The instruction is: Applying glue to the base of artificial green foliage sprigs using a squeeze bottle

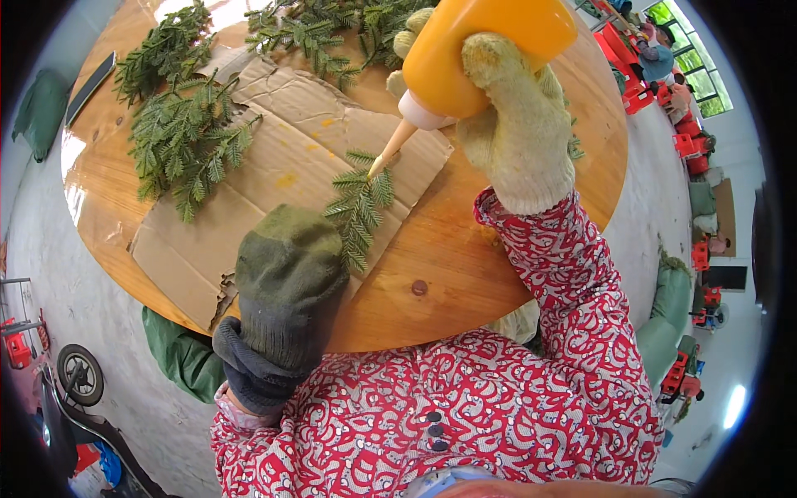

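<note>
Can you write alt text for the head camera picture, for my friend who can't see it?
A gloved right hand tips an orange squeeze bottle, its nozzle touching a green fir sprig that the gloved left hand holds down on a sheet of cardboard. The cardboard lies on a round wooden table, with more fir branches piled at the far side.

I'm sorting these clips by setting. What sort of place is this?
Probably a small craft workshop. A round wooden table carries torn cardboard and piles of green fir-like sprigs; the gloved right hand tips an orange squeeze bottle at a sprig that the left hand holds.
</note>
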`<state>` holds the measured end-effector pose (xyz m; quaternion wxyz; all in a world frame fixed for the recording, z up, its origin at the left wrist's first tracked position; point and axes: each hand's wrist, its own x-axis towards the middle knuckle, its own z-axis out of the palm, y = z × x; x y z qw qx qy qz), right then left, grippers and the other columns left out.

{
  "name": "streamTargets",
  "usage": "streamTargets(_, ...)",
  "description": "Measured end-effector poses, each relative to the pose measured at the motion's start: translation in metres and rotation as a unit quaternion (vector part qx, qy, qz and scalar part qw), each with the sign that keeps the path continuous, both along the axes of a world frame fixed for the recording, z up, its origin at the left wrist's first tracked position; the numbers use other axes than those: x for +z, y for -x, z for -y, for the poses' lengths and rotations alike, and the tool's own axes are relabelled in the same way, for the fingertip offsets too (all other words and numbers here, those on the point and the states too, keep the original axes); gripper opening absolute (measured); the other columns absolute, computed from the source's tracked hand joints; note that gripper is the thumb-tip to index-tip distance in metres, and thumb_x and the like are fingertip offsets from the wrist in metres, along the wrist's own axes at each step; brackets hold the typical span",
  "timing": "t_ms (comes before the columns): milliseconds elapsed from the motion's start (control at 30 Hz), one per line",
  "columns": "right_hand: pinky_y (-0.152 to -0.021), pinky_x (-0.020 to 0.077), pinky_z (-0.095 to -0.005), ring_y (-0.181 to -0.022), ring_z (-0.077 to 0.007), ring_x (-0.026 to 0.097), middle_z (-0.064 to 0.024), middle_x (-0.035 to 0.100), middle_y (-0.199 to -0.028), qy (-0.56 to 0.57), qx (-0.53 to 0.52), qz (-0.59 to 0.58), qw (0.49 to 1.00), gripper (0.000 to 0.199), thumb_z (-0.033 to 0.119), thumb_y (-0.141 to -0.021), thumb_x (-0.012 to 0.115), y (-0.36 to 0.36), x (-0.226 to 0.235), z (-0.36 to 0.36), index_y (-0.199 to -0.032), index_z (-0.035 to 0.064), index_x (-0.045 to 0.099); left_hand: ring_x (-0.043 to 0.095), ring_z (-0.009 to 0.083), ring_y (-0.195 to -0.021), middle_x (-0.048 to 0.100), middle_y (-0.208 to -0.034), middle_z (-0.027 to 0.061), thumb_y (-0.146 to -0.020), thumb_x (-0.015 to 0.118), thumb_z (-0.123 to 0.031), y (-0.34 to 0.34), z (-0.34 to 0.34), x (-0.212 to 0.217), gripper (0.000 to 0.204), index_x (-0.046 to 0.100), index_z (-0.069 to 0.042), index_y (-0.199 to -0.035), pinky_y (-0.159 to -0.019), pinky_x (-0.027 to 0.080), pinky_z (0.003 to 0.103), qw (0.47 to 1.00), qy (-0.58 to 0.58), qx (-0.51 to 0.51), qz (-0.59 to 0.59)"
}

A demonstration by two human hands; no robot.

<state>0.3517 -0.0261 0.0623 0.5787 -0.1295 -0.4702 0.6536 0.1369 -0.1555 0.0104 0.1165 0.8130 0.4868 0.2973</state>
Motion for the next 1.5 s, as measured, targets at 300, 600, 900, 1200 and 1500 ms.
streamTargets(300,-0.063,0.0569,-0.0349,-0.083,-0.0224,0.066,-0.0156,0.065,-0.104,0.002,-0.021,0.005,1.0,0.034,0.011,-0.089,0.067,-0.004,-0.004,-0.005,-0.119,-0.0016,0.057,0.061,0.0353,-0.089,0.063,-0.098,0.0129,-0.061,0.069,-0.004,-0.005,-0.006,-0.002,0.028,0.067,-0.006,-0.089,-0.077,0.047,0.046,0.995,-0.095,0.0,0.032)
streamTargets(600,-0.065,0.057,-0.0358,-0.084,-0.0231,0.066,-0.0155,0.065,-0.104,0.06,-0.059,0.02,0.996,0.034,0.01,-0.09,0.067,0.001,-0.005,0.0,-0.12,-0.0014,0.056,0.06,0.0373,-0.105,0.064,-0.11,0.0144,-0.066,0.072,-0.007,-0.001,0.005,-0.004,0.031,0.068,-0.006,-0.097,-0.092,0.046,0.049,0.998,-0.053,0.004,0.018)
streamTargets(900,-0.064,0.0563,-0.0359,-0.083,-0.0227,0.065,-0.0147,0.065,-0.104,0.036,0.018,-0.028,0.999,0.032,0.01,-0.09,0.066,-0.009,0.0,-0.005,-0.119,-0.0007,0.057,0.06,0.0379,-0.104,0.064,-0.108,0.0145,-0.066,0.071,-0.006,-0.003,0.003,-0.002,0.03,0.068,-0.005,-0.096,-0.091,0.046,0.05,0.998,-0.059,0.004,0.018)
streamTargets(1200,-0.063,0.0556,-0.0336,-0.082,-0.0202,0.065,-0.0129,0.066,-0.102,0.06,-0.066,0.006,0.996,0.027,0.008,-0.092,0.064,-0.005,-0.005,-0.004,-0.117,-0.0005,0.058,0.059,0.0398,-0.108,0.063,-0.113,0.0176,-0.071,0.071,-0.005,-0.002,0.004,0.001,0.031,0.068,-0.001,-0.102,-0.095,0.044,0.049,0.999,-0.037,-0.011,0.024)
streamTargets(1500,-0.063,0.0554,-0.0332,-0.081,-0.0191,0.065,-0.0115,0.066,-0.101,0.052,-0.033,-0.008,0.998,0.026,0.01,-0.092,0.065,-0.014,-0.009,-0.01,-0.116,0.0001,0.059,0.059,0.0397,-0.107,0.063,-0.113,0.0177,-0.07,0.07,-0.004,-0.002,0.004,0.0,0.031,0.068,-0.001,-0.101,-0.095,0.045,0.049,0.999,-0.044,-0.014,0.002)
